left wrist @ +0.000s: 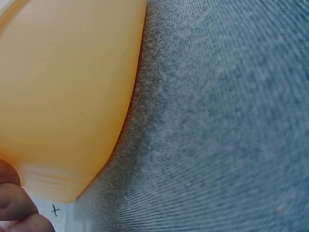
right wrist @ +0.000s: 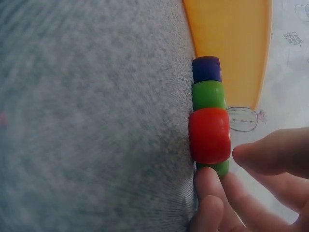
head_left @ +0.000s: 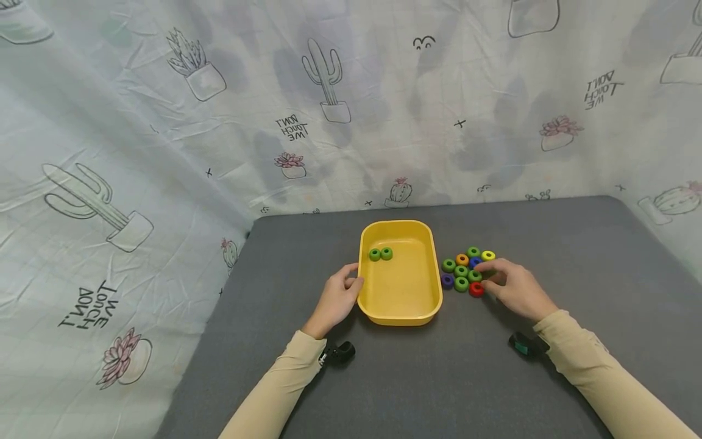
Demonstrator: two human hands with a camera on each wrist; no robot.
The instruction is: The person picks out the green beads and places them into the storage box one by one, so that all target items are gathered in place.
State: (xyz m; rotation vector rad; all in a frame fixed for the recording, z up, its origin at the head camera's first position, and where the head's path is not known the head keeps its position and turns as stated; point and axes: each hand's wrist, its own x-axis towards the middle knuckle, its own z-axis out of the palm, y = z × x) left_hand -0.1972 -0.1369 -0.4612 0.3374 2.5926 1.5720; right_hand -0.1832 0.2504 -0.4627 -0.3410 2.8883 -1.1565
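Observation:
A yellow tray (head_left: 399,299) lies on the grey surface, with two green rings (head_left: 386,253) inside near its upper left. At its left side is my left hand (head_left: 336,299), thumb at the rim and fingers curled against the outer wall; the left wrist view shows those fingers (left wrist: 17,203) by the tray wall. My right hand (head_left: 515,288) reaches over the loose rings from the right, its fingers parted around a green ring (head_left: 475,277). A red ring (head_left: 476,289) sits just under the thumb. In the right wrist view the fingertips (right wrist: 246,154) stand apart beside the red ring (right wrist: 210,135).
Several more rings cluster right of the tray, among them purple (head_left: 447,280), orange (head_left: 462,260), blue (head_left: 475,263) and yellow (head_left: 488,255) ones. A printed cloth (head_left: 373,146) hangs behind the table (head_left: 417,378). Dark wrist devices (head_left: 341,352) show under both forearms.

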